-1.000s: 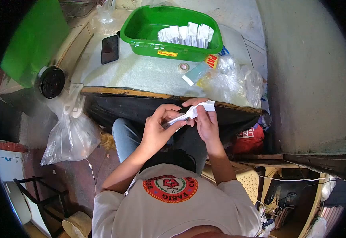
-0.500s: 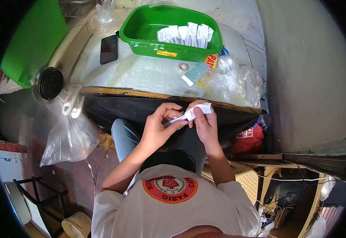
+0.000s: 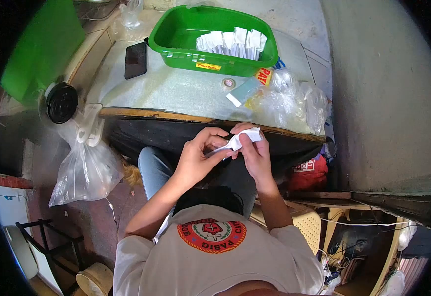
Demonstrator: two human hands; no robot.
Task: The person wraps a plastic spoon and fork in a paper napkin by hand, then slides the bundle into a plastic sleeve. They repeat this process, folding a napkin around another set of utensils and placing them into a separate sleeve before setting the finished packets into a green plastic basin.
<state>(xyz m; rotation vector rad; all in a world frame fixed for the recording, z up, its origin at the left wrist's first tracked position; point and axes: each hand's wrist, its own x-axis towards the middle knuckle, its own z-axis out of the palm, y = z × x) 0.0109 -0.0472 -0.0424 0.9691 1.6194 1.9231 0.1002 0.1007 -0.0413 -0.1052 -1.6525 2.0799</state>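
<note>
Between my hands, just off the table's front edge, is a small folded white paper piece (image 3: pixel 250 134) with a narrow lower end. My right hand (image 3: pixel 256 157) is closed on its wide top part, thumb pressed over it. The fingers of my left hand (image 3: pixel 195 154) are curled and pinch the narrow end. What lies inside the paper, if anything, is hidden. Beyond my hands, a green basin (image 3: pixel 186 57) on the table holds a row of similar white folded pieces (image 3: pixel 230 43).
On the grey tabletop (image 3: pixel 176 93) lie a phone (image 3: pixel 136 60), a tape roll (image 3: pixel 228 84) and clear plastic bags (image 3: pixel 287 101). A knotted plastic bag (image 3: pixel 87 172) hangs at the left beside a black round lid (image 3: pixel 61 102). A wall (image 3: pixel 383 98) rises on the right.
The white paper and my right hand's fingers have shifted very slightly; both hands keep their hold. The view has moved a little.
</note>
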